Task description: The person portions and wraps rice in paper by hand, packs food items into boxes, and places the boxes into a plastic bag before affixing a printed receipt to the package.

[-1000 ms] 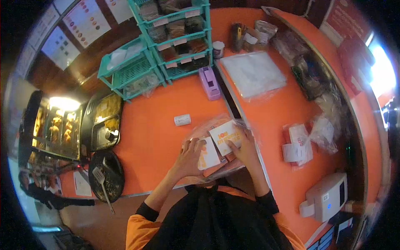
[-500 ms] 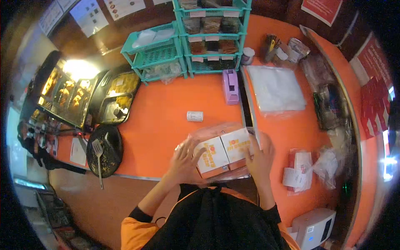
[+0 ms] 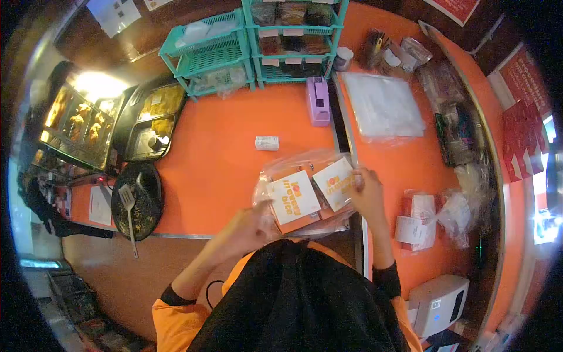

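Two white and orange food boxes [image 3: 295,198] with printed lids lie side by side in a clear plastic bag [image 3: 275,171] at the counter's front edge. The box on the right [image 3: 335,186] is turned at a slight angle to the other. At the bag's lower left, my left hand [image 3: 249,227] is curled with its fingers on the plastic; it is somewhat blurred. My right hand [image 3: 368,190] pinches the bag's right edge beside the right box.
A small white paper roll [image 3: 267,143] lies behind the bag, and a purple tape dispenser [image 3: 318,101] stands farther back. Plastic bags [image 3: 384,105] lie stacked at right. A black pan [image 3: 138,199] with a spatula sits at left. Green racks [image 3: 214,58] stand behind.
My hands have moved off the box lids to the bag's two sides. The boxes now sit slightly apart and at different angles. The whole view has shifted a little.
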Demonstrator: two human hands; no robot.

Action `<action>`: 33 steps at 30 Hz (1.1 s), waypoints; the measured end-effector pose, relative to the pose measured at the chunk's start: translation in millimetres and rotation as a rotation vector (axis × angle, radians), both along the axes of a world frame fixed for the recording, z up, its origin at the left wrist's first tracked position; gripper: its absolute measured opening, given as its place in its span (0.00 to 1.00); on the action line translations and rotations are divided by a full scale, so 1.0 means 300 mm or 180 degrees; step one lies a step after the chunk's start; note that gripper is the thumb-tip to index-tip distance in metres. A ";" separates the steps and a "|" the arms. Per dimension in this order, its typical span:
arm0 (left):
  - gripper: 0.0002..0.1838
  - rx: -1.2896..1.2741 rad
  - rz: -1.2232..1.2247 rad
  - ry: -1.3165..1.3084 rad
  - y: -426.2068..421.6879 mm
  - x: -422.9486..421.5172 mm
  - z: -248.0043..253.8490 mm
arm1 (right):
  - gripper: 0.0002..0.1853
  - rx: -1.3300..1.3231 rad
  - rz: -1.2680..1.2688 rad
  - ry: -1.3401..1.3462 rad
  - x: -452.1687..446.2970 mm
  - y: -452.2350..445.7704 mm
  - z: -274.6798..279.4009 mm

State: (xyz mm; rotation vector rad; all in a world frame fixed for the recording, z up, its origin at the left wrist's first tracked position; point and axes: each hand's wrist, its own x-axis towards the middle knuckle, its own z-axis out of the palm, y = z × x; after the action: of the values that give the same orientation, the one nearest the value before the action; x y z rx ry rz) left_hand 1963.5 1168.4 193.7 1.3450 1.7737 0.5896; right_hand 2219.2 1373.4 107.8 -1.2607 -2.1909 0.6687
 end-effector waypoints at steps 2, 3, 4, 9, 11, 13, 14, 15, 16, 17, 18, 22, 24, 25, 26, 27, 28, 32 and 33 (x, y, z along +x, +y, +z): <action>0.26 0.0607 -0.0138 0.0089 -0.018 0.039 -0.015 | 0.21 0.0163 0.0037 -0.0097 -0.029 -0.024 -0.009; 0.23 0.1214 -0.0267 0.0180 -0.025 0.052 -0.018 | 0.22 0.0118 -0.0036 -0.0038 -0.041 -0.034 0.007; 0.23 0.1217 -0.0248 0.0182 -0.025 0.058 -0.010 | 0.23 0.0075 -0.0104 0.0021 -0.054 -0.039 0.016; 0.16 0.0786 0.0338 0.0231 -0.024 0.071 0.054 | 0.25 0.0178 -0.0095 -0.0073 -0.086 -0.043 0.000; 0.16 0.0752 0.0625 0.0358 -0.014 0.088 0.044 | 0.26 0.0027 0.0055 -0.0010 -0.096 -0.038 -0.004; 0.17 0.0722 0.0899 0.0488 -0.021 0.090 0.017 | 0.24 0.0189 0.0255 -0.0168 -0.115 -0.043 0.015; 0.16 0.0933 0.0883 0.0307 -0.035 0.093 -0.006 | 0.24 0.0189 0.0256 -0.0170 -0.111 -0.046 0.036; 0.15 0.1141 0.0865 0.0122 -0.050 0.093 -0.020 | 0.21 -0.0086 0.0210 -0.0013 -0.104 -0.052 0.082; 0.15 0.1146 0.0874 0.0117 -0.068 0.091 0.003 | 0.18 -0.0354 0.0173 0.0143 -0.098 -0.055 0.132; 0.17 0.0707 0.1110 -0.1259 -0.092 0.088 0.050 | 0.15 -0.0127 0.0063 0.0377 -0.065 -0.040 0.179; 0.20 0.0222 0.1309 -0.2633 -0.114 0.081 0.089 | 0.12 0.0087 -0.0052 0.0606 -0.019 -0.024 0.233; 0.23 0.0066 0.1161 -0.4353 -0.154 0.047 0.195 | 0.09 -0.0630 -0.0177 0.1472 0.044 -0.049 0.476; 0.27 0.1975 0.1610 -0.4000 -0.107 0.086 0.302 | 0.08 -0.1092 -0.0141 0.1921 0.028 -0.060 0.562; 0.27 0.1987 0.1632 -0.4001 -0.092 0.068 0.294 | 0.09 -0.1175 -0.0067 0.2320 0.015 -0.081 0.603; 0.31 0.2410 0.1294 -0.3871 -0.067 0.039 0.274 | 0.11 -0.1241 0.0017 0.2738 0.000 -0.091 0.625; 0.36 0.2822 0.0930 -0.3713 -0.040 0.012 0.255 | 0.11 -0.1222 0.0041 0.2762 -0.015 -0.087 0.624; 0.35 0.2931 0.1155 -0.3753 -0.019 -0.004 0.238 | 0.12 -0.1157 0.0156 0.2340 -0.029 -0.084 0.614; 0.31 0.3035 0.0625 -0.3744 0.032 -0.084 0.217 | 0.16 -0.1136 0.0156 0.2154 -0.074 -0.130 0.646; 0.28 0.2942 0.0656 -0.3610 0.051 -0.103 0.228 | 0.16 -0.1153 0.0171 0.2132 -0.089 -0.147 0.642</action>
State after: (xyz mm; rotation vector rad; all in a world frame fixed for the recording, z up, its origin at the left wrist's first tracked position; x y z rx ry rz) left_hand 1932.5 1183.6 262.0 0.9508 0.6554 1.9647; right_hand 2192.6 1329.3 300.5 -0.9438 -1.5918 1.3328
